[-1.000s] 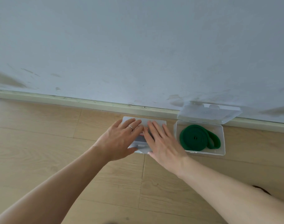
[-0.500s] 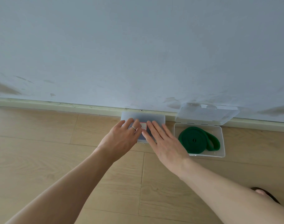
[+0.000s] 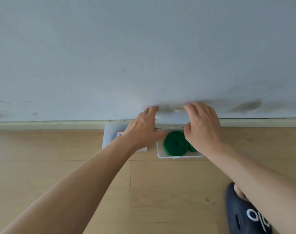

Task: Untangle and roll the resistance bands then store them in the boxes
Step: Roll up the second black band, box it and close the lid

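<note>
A green rolled resistance band (image 3: 175, 143) lies in an open clear box (image 3: 160, 155) on the floor by the wall. Its lid (image 3: 171, 119) stands upright against the wall. My left hand (image 3: 143, 130) reaches to the lid's upper left corner with fingers extended, touching its edge. My right hand (image 3: 202, 127) is at the lid's upper right, fingers curled over its top edge and thumb in front. It hides the right part of the box. A second clear box (image 3: 111, 136), closed, with a small label, sits just left, partly under my left wrist.
Light wooden floor meets a pale skirting board (image 3: 51, 123) and a scuffed white wall. A dark blue slipper (image 3: 243, 215) on a foot shows at the bottom right, under my right forearm.
Both hands left the closed left box and moved right and up to the open box's upright lid. The view shifted closer to the wall.
</note>
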